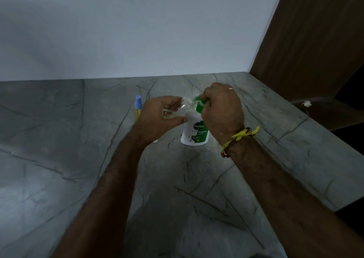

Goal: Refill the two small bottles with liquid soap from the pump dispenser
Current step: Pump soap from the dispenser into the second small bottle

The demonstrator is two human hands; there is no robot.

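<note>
Fingers and thumb of the left hand are curled round a small clear plastic bottle, holding it off the counter and tipped so its long axis slants up to the right, open neck toward the pump spout. Right beside it, the right hand sits on top of the green pump head of a white plastic soap dispenser with a green label, its fingers wrapped over the head; whether it is pressing down cannot be told. The neck of the clear bottle looks to be touching or just at the spout, though the exact meeting point is partly hidden by the fingers.

What the next move turns on, as I judge it, is keeping that neck lined up under the spout: the bottle lies to the left of the pump head, the left hand carrying it, the right hand nearer the dispenser. A little pale liquid seems to sit low in the clear bottle, so filling looks under way rather than finished.

Counted: one dispenser, standing upright on the grey veined stone counter; two small bottles, one in hand and one, yellowish with a light blue cap, standing upright on the counter just left of the left hand and apart from it. A yellow thread band circles the right wrist.
</note>
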